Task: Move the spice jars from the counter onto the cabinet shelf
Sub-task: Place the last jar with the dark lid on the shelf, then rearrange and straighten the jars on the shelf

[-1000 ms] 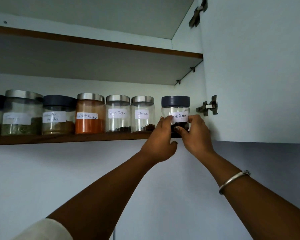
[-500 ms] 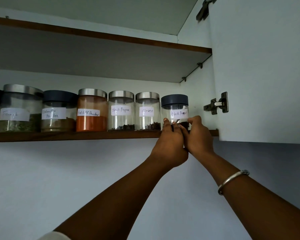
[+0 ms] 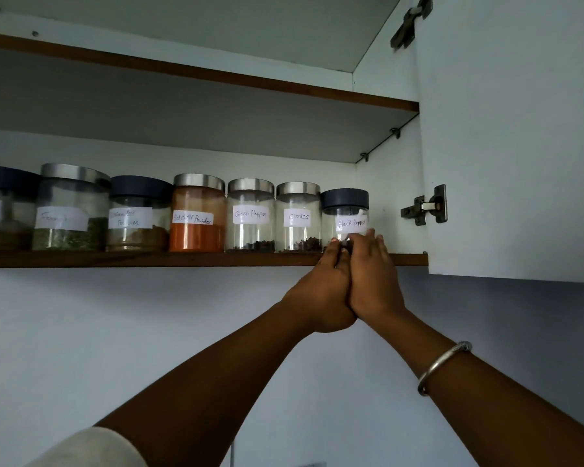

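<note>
Glass black-pepper jar (image 3: 345, 214): rigid, smooth, breakable, nearly empty, probably light. Left hand (image 3: 321, 291) and right hand (image 3: 371, 281) pressed together, fingertips against base. Grasp lower sidewall.

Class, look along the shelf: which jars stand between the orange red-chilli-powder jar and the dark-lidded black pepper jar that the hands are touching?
In the head view, two clear steel-lidded jars: one labelled Black Pepper, then one labelled Cloves.

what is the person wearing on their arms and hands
The left hand and right hand are bare, with no gloves. A plain silver metal bangle circles the right wrist. A pale cream sleeve covers the left upper arm.
</note>
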